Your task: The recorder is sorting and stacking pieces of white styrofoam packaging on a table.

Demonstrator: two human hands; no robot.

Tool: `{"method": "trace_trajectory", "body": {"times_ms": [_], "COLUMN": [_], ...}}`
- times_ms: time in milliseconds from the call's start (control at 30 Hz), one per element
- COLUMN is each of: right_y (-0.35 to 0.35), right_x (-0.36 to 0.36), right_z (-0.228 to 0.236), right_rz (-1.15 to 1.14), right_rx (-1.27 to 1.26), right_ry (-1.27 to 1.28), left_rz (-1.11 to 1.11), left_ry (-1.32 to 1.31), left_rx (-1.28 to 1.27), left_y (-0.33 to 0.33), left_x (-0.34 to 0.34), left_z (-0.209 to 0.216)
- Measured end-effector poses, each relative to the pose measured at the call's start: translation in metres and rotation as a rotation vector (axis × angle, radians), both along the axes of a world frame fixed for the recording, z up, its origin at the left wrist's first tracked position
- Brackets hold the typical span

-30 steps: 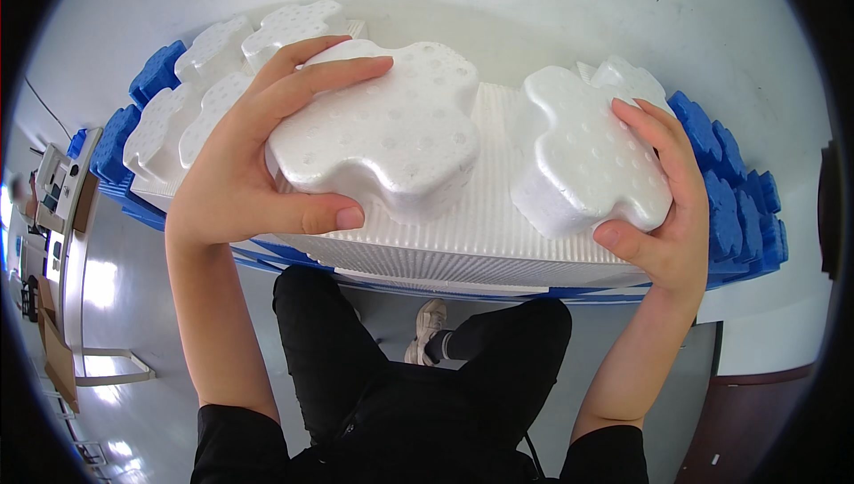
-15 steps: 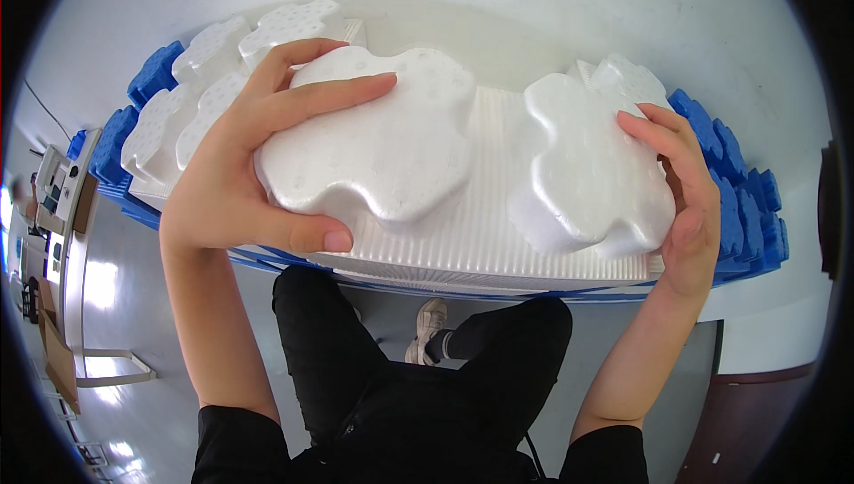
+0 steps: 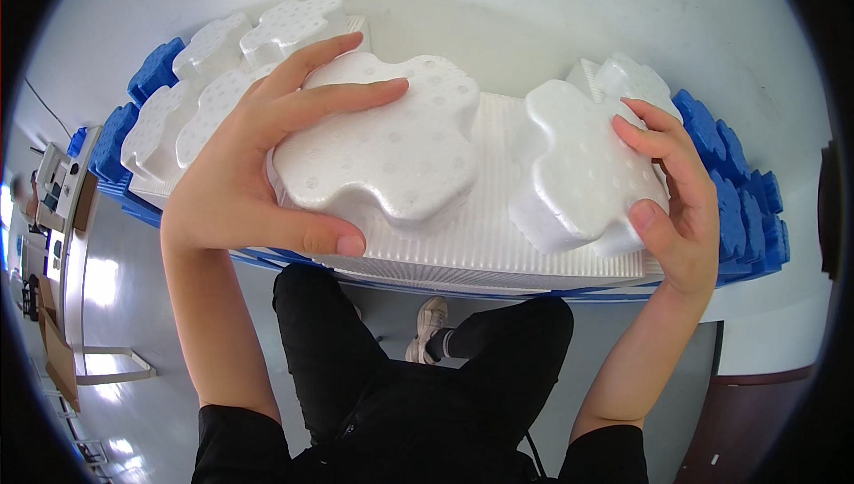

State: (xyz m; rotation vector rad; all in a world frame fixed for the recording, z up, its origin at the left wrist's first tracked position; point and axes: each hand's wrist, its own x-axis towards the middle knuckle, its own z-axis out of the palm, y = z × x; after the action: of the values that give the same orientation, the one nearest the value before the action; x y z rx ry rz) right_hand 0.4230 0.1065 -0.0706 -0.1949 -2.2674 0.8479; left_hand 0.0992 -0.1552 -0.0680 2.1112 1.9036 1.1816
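Observation:
Two white foam blocks with wavy, lobed outlines are in my hands over a ribbed white surface (image 3: 498, 190). My left hand (image 3: 258, 146) grips the left foam block (image 3: 391, 146) by its left side, two fingers across the top and the thumb along the near edge. Round dimples dot that block's top. On the right, my right hand (image 3: 672, 190) holds the other foam block (image 3: 583, 164) at its right side, fingertips on its upper face and the thumb at its near right corner. Whether either block rests on the ribbed surface I cannot tell.
Several more white foam blocks (image 3: 213, 44) lie at the left, and another (image 3: 633, 79) lies behind the right one. Blue lobed blocks (image 3: 156, 73) edge both ends, with more (image 3: 731, 217) at the right. A pale wall (image 3: 498, 4) stands behind; a bench (image 3: 76, 190) is far left.
The left block has shifted slightly right and tipped, its dimples showing more clearly. The right block has shifted slightly left, and my right thumb has moved up onto its corner.

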Motion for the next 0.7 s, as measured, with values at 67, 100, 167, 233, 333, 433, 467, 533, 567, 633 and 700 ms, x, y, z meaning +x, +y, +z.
{"method": "trace_trajectory", "body": {"times_ms": [67,100,167,233,333,433,467,533,567,633,700], "right_y": [0.001,0.0,0.0,0.001,0.001,0.004,0.004,0.001,-0.002,-0.006,0.002], "right_x": [-0.002,-0.003,-0.004,-0.003,-0.003,-0.002,-0.001,-0.002,-0.003,-0.006,-0.003], "right_z": [-0.002,-0.004,-0.006,-0.002,0.001,0.003,0.004,0.005,0.007,0.011,0.006], "right_rz": [0.022,0.043,0.063,0.12,0.165,0.183,0.184,0.158,0.157,0.046,0.07], "right_rx": [0.0,-0.062,-0.125,-0.156,-0.198,-0.164,-0.165,-0.252,-0.253,-0.219,-0.168], "right_ry": [-0.009,-0.011,-0.015,-0.085,-0.138,-0.179,-0.179,-0.182,-0.182,-0.269,-0.281], "left_rz": [0.013,0.011,0.079,0.076,0.065,0.043,0.028,0.07,0.112,0.158,0.202], "left_ry": [0.034,0.031,0.217,0.24,0.267,0.235,0.197,0.224,0.251,0.272,0.291], "left_rx": [-0.02,-0.02,-0.089,-0.107,-0.129,-0.133,-0.133,-0.144,-0.154,-0.151,-0.146], "left_y": [-0.002,-0.001,-0.001,-0.002,-0.003,-0.004,-0.004,-0.002,-0.001,0.0,0.001], "left_x": [-0.001,0.0,0.003,0.004,0.002,0.0,0.0,0.002,0.004,0.008,0.01], "left_z": [0.0,0.001,0.004,0.006,0.007,0.007,0.007,0.007,0.007,0.004,0.003]}}
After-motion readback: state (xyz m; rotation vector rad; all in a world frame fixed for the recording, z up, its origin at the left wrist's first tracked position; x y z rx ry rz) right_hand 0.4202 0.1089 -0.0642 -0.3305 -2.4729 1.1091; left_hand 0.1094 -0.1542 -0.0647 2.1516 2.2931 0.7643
